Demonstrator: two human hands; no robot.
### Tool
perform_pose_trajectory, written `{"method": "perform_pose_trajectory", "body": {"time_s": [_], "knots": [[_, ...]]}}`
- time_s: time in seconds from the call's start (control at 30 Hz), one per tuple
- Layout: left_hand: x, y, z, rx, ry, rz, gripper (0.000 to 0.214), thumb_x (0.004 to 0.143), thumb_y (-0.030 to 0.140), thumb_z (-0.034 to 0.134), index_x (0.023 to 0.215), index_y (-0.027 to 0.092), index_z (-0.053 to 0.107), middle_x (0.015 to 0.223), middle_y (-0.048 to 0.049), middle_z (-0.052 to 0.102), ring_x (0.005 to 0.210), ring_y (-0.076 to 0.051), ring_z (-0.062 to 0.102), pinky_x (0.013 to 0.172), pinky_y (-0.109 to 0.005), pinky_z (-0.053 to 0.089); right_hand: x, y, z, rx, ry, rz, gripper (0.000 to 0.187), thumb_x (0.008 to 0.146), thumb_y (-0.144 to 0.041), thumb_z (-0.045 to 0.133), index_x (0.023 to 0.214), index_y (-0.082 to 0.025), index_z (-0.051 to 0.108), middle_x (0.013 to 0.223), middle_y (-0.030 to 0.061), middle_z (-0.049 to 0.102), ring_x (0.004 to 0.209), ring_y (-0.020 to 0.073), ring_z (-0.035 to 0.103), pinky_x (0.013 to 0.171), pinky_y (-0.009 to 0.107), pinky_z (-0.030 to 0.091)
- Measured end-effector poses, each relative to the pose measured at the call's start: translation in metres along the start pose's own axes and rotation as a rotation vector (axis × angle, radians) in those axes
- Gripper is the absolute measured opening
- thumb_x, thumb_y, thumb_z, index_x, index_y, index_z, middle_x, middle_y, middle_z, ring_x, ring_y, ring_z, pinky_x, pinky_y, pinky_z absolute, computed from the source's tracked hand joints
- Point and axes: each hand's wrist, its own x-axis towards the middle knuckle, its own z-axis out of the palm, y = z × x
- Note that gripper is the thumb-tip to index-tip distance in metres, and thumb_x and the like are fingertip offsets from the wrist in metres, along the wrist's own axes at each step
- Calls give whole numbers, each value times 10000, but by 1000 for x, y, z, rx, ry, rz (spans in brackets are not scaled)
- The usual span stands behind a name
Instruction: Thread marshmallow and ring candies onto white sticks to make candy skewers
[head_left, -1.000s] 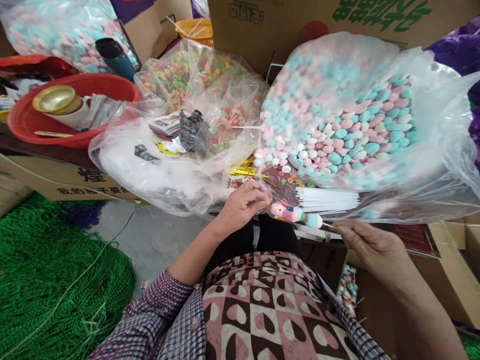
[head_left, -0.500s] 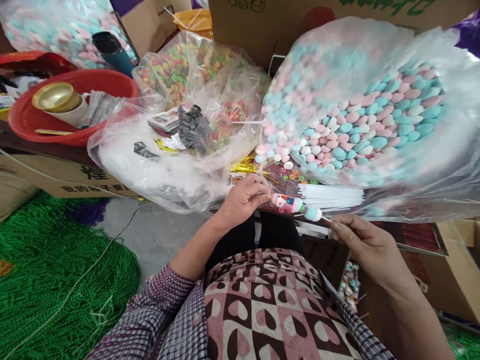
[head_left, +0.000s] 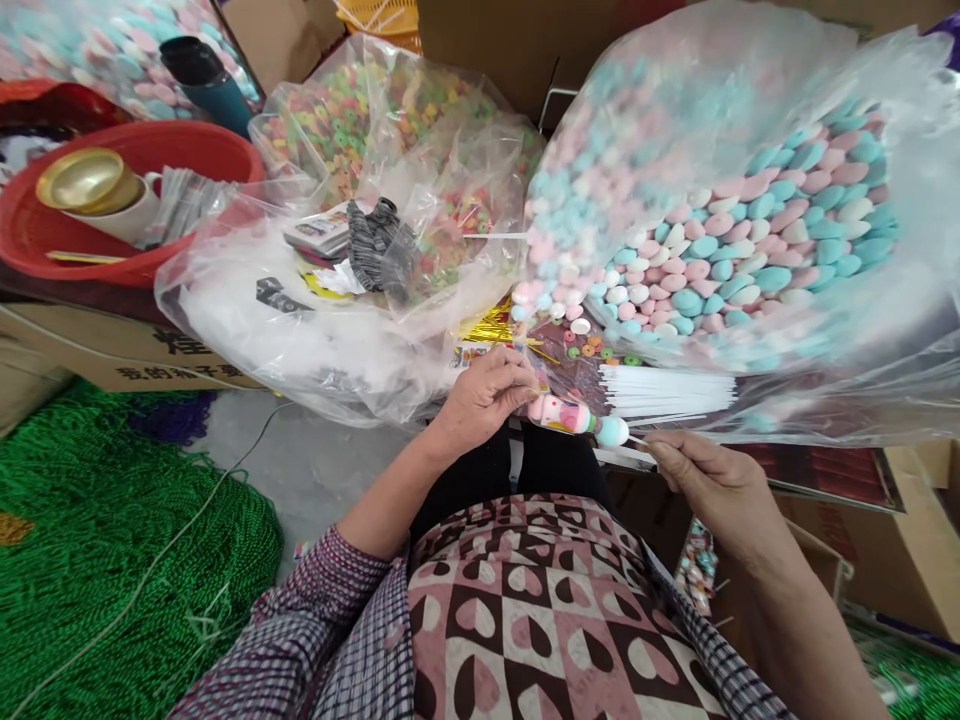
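Note:
A marshmallow skewer [head_left: 574,415] runs between my two hands, above the table's front edge. It has pink, white and pale blue pieces, with colourful print along its middle and a green bit near the blue end. My left hand [head_left: 487,395] is closed in a pinch at its upper left end; a thin gold strip seems to show by the fingertips, though I cannot make out exactly what they grip. Thumb and fingers of my right hand [head_left: 709,480] pinch the white stick [head_left: 636,440] at the lower right end. White sticks [head_left: 667,392] lie bunched just beyond the skewer.
A big clear bag of pink, blue and white marshmallows [head_left: 720,260] fills the right. Left of it are a bag of ring candies [head_left: 330,130], gold twist ties [head_left: 491,325] and a red basin [head_left: 75,260]. Green cord [head_left: 135,520] is heaped at lower left.
The skewer has shifted slightly left and looks turned about its length, its print showing differently. My right hand has moved a little left with the stick. The view has shifted slightly.

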Motion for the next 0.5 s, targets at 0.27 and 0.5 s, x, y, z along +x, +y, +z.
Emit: {"method": "perform_pose_trajectory", "body": {"time_s": [0.27, 0.5], "knots": [[16, 1, 5, 205, 261, -39, 255, 936, 436, 532, 1001, 229, 665, 1239, -97, 593, 1229, -254, 527, 1075, -455, 385, 1, 5, 23, 248, 52, 21, 241, 829, -463, 679, 840, -231, 739, 540, -33, 532, 508, 134, 469, 501, 274, 394], [34, 19, 7, 96, 544, -237, 823, 824, 589, 633, 1490, 260, 277, 1608, -139, 246, 1500, -298, 222, 1223, -465, 198, 4, -3, 56, 567, 148, -27, 142, 845, -370, 702, 858, -238, 751, 569, -31, 563, 546, 108, 486, 498, 231, 377]]}}
